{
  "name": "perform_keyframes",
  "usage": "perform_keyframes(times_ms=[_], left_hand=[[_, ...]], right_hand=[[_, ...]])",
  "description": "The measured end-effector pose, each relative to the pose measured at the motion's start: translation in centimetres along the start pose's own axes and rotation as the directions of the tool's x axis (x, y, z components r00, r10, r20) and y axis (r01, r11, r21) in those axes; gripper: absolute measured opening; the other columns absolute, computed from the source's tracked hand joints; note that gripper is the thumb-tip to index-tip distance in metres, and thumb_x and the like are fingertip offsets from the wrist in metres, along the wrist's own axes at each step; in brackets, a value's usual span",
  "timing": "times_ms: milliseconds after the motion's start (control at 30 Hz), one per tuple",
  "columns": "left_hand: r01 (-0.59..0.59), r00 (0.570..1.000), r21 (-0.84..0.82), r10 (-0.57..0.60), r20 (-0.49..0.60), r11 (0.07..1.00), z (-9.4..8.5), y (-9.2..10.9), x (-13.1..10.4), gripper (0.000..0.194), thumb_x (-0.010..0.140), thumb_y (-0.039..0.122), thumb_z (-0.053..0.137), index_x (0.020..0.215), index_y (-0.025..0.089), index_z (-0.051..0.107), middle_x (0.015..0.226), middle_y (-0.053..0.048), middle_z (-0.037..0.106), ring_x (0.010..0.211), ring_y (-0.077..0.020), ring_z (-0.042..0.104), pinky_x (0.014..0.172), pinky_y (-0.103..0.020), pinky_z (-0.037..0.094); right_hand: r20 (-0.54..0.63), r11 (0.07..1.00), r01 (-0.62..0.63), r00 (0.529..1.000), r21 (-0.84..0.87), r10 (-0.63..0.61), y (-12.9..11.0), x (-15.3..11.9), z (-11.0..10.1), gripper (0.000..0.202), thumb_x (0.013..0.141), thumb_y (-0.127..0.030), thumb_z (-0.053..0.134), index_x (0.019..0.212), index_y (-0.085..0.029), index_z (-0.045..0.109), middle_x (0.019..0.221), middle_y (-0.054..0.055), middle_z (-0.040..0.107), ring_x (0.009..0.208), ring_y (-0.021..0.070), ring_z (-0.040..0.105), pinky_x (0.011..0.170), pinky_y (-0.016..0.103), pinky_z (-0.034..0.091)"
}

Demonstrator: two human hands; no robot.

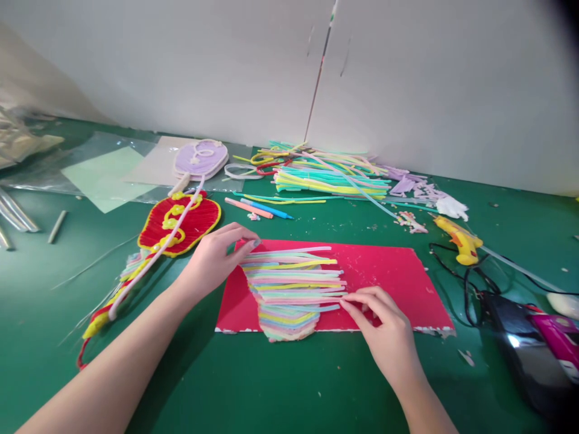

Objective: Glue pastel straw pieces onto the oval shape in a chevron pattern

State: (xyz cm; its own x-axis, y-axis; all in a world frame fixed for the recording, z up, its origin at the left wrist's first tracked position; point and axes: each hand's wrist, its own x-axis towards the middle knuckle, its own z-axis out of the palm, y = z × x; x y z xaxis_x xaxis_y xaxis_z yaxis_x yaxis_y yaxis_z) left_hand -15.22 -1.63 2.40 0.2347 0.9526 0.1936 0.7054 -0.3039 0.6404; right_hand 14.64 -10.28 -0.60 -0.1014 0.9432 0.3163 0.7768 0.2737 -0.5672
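Observation:
Pastel pipe cleaners (296, 275) lie side by side in a striped row, their right ends loose and uneven. Beneath them, a rounded striped piece (289, 322) shows at the bottom, overhanging the front edge of a red board (384, 271). My right hand (382, 319) pinches the right end of a pink pipe cleaner between thumb and fingertips. At the upper left of the row is my left hand (224, 253), thumb and fingers drawn together at the strips' left ends. Whatever lies between those fingers is hidden.
To the left lie a red fan-shaped piece with yellow trim (181, 223) and a lilac round one (201, 160). Behind are a pipe cleaner bundle (330, 181) and two markers (257, 208). A yellow glue gun (461, 241) with its cord and a black device (520, 343) sit right.

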Motion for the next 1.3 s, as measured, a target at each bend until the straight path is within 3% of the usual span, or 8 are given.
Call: perform_keyframes(times_ms=[133,400,567,700,833,1000,1167,1300], left_hand=[[-0.1,0.992,-0.041,0.103,0.067,0.994,0.2,0.4,-0.2,0.024,0.089,0.034,0.048,0.088,0.019,0.066,0.091,-0.005,0.065,0.084,-0.0165,0.061,0.075,-0.026,0.048],[-0.113,0.994,0.084,0.113,0.0,0.99,1.0,0.5,-0.4,0.025,0.092,0.032,0.045,0.091,0.019,0.066,0.091,-0.005,0.064,0.085,-0.0173,0.06,0.076,-0.028,0.047],[-0.206,0.974,0.131,0.19,0.122,0.97,1.7,0.9,-0.8,0.032,0.094,0.033,0.041,0.116,0.02,0.061,0.117,-0.009,0.063,0.106,-0.0218,0.058,0.093,-0.037,0.046],[-0.243,0.948,0.172,0.195,0.253,0.955,2.2,1.5,-1.5,0.052,0.092,0.045,0.044,0.138,0.02,0.043,0.141,-0.01,0.048,0.128,-0.0246,0.045,0.106,-0.042,0.037],[-0.296,0.913,0.191,0.219,0.344,0.936,2.6,1.9,-2.1,0.064,0.091,0.053,0.042,0.146,0.022,0.03,0.15,-0.01,0.034,0.136,-0.0266,0.035,0.112,-0.047,0.027],[-0.357,0.884,0.19,0.266,0.384,0.914,3.0,2.0,-2.3,0.064,0.093,0.053,0.038,0.147,0.022,0.025,0.152,-0.009,0.03,0.14,-0.0265,0.028,0.114,-0.051,0.018],[-0.368,0.878,0.198,0.27,0.395,0.909,3.0,1.8,-2.2,0.063,0.093,0.052,0.039,0.148,0.024,0.025,0.151,-0.007,0.031,0.14,-0.0265,0.028,0.114,-0.051,0.018],[-0.386,0.877,0.197,0.292,0.381,0.901,2.9,1.5,-2.3,0.064,0.093,0.051,0.041,0.149,0.028,0.02,0.152,-0.005,0.029,0.14,-0.0265,0.027,0.115,-0.05,0.018]], right_hand=[[0.003,1.0,-0.013,1.0,0.005,0.013,0.0,0.0,0.0,0.014,0.089,-0.032,0.056,0.086,-0.022,0.065,0.084,0.004,0.061,0.078,0.0168,0.06,0.069,0.028,0.052],[-0.016,1.0,-0.017,1.0,0.019,0.018,0.1,-0.1,0.1,0.015,0.089,-0.031,0.055,0.085,-0.022,0.066,0.085,0.004,0.062,0.082,0.0168,0.062,0.071,0.025,0.051],[-0.034,1.0,-0.013,0.999,0.002,0.013,0.0,0.0,-0.2,0.017,0.089,-0.033,0.055,0.084,-0.022,0.066,0.084,0.004,0.064,0.081,0.0177,0.063,0.071,0.027,0.053],[-0.06,0.999,0.038,0.997,-0.033,-0.04,-1.2,0.8,-1.5,0.015,0.09,-0.03,0.053,0.087,-0.023,0.066,0.09,0.005,0.066,0.087,0.0185,0.065,0.076,0.029,0.054],[0.044,0.98,0.183,0.983,-0.083,-0.18,-2.9,2.6,-2.0,0.022,0.093,-0.029,0.049,0.108,-0.025,0.064,0.11,0.007,0.067,0.104,0.0213,0.062,0.088,0.038,0.053],[0.236,0.925,0.35,0.921,-0.145,-0.311,-3.5,5.3,0.1,0.04,0.097,-0.026,0.04,0.135,-0.02,0.047,0.139,0.007,0.051,0.131,0.0215,0.043,0.106,0.043,0.042],[0.364,0.903,0.382,0.883,-0.196,-0.295,-2.1,6.1,2.3,0.05,0.098,-0.029,0.033,0.148,-0.024,0.024,0.15,0.004,0.035,0.14,0.0215,0.028,0.112,0.048,0.033],[0.425,0.901,0.385,0.863,-0.201,-0.274,-1.3,5.8,2.7,0.057,0.098,-0.035,0.031,0.15,-0.027,0.008,0.153,0.003,0.027,0.142,0.022,0.023,0.113,0.052,0.029]])
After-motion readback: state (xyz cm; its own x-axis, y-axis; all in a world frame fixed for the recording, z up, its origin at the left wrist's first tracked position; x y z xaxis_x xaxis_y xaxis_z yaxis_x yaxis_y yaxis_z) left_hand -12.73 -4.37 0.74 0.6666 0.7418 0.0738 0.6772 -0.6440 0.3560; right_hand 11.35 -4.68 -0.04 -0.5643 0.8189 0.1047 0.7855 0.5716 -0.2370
